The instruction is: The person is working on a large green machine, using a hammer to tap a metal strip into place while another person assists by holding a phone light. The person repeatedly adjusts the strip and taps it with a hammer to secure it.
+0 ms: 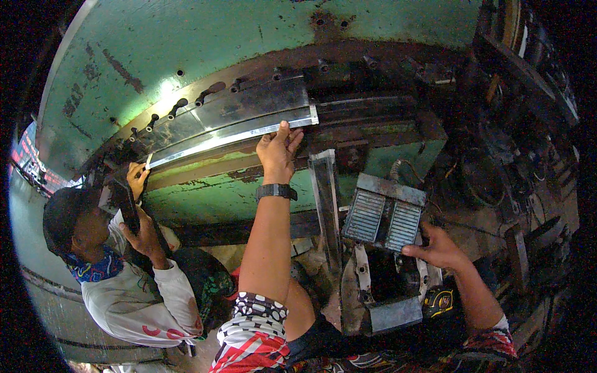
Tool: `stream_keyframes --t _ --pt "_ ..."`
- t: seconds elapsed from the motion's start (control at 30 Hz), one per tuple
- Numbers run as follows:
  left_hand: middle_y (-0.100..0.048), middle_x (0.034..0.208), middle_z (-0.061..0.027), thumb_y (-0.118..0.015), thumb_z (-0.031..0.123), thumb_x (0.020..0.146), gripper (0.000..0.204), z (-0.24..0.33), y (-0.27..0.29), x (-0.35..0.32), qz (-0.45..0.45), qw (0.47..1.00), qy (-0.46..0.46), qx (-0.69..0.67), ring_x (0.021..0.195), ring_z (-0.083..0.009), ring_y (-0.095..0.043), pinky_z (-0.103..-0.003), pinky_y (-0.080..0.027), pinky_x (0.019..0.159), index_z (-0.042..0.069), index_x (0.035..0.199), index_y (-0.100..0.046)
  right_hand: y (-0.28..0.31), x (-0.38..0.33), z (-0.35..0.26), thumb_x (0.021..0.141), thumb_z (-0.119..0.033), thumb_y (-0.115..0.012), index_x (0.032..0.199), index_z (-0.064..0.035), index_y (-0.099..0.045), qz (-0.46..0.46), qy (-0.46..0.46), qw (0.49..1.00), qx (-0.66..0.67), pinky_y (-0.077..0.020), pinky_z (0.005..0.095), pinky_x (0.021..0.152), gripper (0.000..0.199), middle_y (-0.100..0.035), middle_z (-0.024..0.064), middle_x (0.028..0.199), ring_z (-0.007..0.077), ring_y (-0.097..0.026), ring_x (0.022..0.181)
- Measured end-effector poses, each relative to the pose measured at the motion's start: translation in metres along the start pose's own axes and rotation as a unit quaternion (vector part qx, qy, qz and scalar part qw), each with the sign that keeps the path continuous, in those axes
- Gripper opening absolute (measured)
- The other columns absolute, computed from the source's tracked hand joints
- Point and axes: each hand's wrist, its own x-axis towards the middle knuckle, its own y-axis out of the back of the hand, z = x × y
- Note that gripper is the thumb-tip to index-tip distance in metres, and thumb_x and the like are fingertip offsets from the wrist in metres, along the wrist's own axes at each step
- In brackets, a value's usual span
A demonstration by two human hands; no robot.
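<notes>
A long, shiny bent metal strip (230, 135) lies along the bed of a green press machine, under a dark upper blade (249, 102). My left hand (278, 152), with a dark watch on the wrist, pinches the strip's front edge near its right end. A co-worker's hand (137, 178) is at the strip's left end. Lower right, a double foot pedal (382, 214) with ribbed metal plates sits tilted on a frame. My right hand (438, 247) grips its lower right corner, thumb on the front edge; the other fingers are partly hidden.
At left crouches a person in a dark cap (62, 214) and white sleeve, one hand near a dark upright object. A long metal channel (324, 205) leans against the green bed (398, 158). A yellow-black tape measure (439, 301) is beside the pedal's frame. Cables and dark scrap fill the right side.
</notes>
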Motion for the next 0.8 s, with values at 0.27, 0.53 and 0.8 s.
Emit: stream_keyframes --t 0.27,0.53,0.8 --pt "-0.064 0.094 -0.0162 -0.072 0.009 0.095 0.028 -0.001 0.001 0.002 0.000 1.000 -0.002 0.002 0.084 -0.0311 -0.072 -0.043 -0.067 0.081 -0.009 0.101 -0.051 -0.002 0.003 0.003 0.081 -0.035 -0.087 0.137 0.0053 -0.054 -0.001 0.009 1.000 0.011 -0.0429 0.0390 0.108 0.077 -0.066 0.0155 0.130 0.0229 -0.059 0.121" --pt "-0.063 0.093 -0.0150 -0.072 0.010 0.095 0.027 -0.004 0.003 0.004 -0.009 1.000 -0.003 -0.002 0.085 -0.0323 -0.072 -0.044 -0.066 0.082 -0.007 0.098 -0.052 -0.001 0.002 0.007 0.081 -0.037 -0.087 0.137 0.0060 -0.054 -0.005 0.005 1.000 0.022 -0.0452 0.0387 0.106 0.077 -0.068 0.0150 0.127 0.0229 -0.061 0.118" --pt "-0.063 0.092 -0.0142 -0.071 0.009 0.095 0.026 -0.001 -0.001 0.000 -0.009 1.000 0.001 0.014 0.085 -0.0314 -0.072 -0.042 -0.066 0.081 -0.009 0.100 -0.052 -0.001 0.002 0.004 0.081 -0.036 -0.087 0.138 0.0058 -0.053 -0.005 0.022 0.999 0.033 -0.0448 0.0390 0.107 0.078 -0.067 0.0151 0.127 0.0228 -0.061 0.118"
